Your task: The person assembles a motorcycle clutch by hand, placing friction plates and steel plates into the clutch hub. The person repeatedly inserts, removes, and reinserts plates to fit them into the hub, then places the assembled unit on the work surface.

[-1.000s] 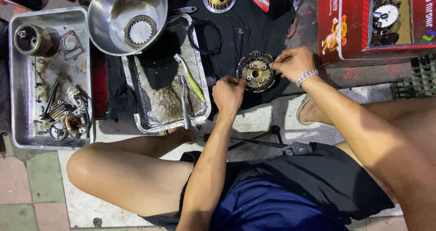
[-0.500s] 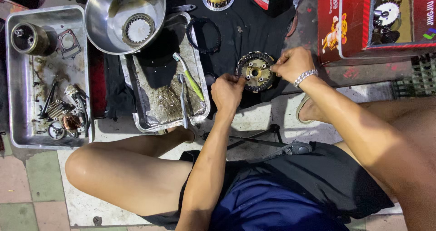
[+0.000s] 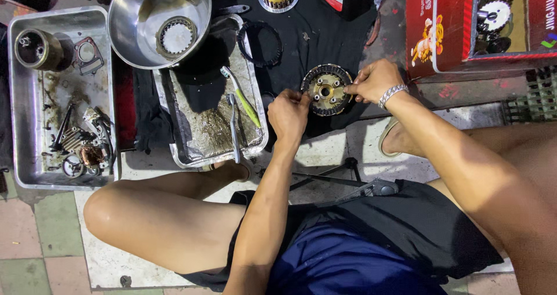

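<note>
The hands' fingertips hide the clutch hub's [image 3: 326, 90] side edges; the red box [image 3: 441, 28] runs off-frame.

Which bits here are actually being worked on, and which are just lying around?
In hand: round toothed clutch hub, gripped by left hand and right hand.

Lying about: steel bowl, toothbrush in middle tray, left parts tray, red box.

Hard white light falls from above onto my work, bright on my forearms and thigh. It throws glare off the steel bowl [image 3: 159, 22] and the rim of the metal tray [image 3: 17, 98]. The black cloth [image 3: 313, 40] swallows detail and reads almost flat. Short dark shadows sit under my left hand [image 3: 288, 114] and beneath my knee. The picture is sharp throughout, with slight stretching towards the corners.
</note>
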